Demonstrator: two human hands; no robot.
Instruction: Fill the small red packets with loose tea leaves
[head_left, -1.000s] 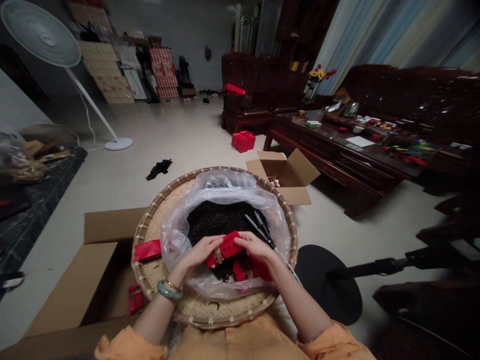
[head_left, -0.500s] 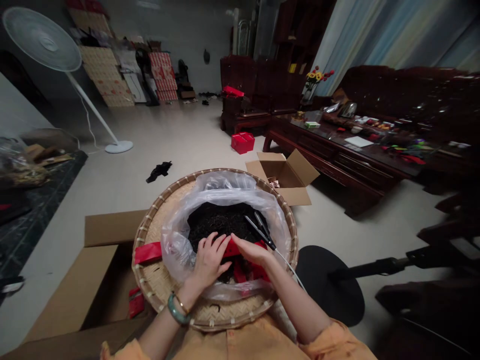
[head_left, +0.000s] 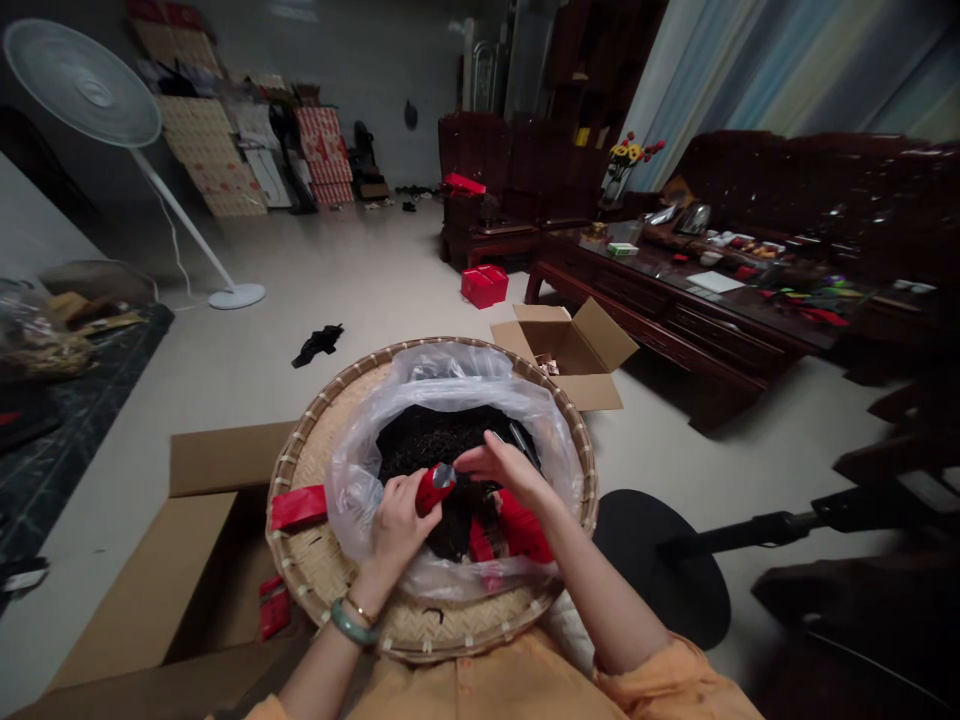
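Observation:
A round woven basket tray (head_left: 315, 570) lies on my lap and carries a clear plastic bag (head_left: 450, 385) of dark loose tea (head_left: 427, 445). My left hand (head_left: 396, 525) is closed around a small red packet (head_left: 433, 488) with an open silvery top, held upright over the tea. My right hand (head_left: 501, 470) is at the packet's mouth, fingers pinched together; what they hold is too small to make out. More red packets (head_left: 517, 530) lie in the bag under my right wrist. Scissors (head_left: 523, 440) rest on the tea behind my right hand.
A flat red packet (head_left: 298, 507) lies on the tray's left side. An open cardboard box (head_left: 180, 560) sits left of the tray, another (head_left: 570, 350) behind it. A black stool (head_left: 664, 570) and a dark pole stand right. A white fan (head_left: 82, 85) stands far left.
Both hands first held a red packet flat over the tea. My left hand then pressed on the tea and now holds a packet upright, with my right hand moved up to its open top.

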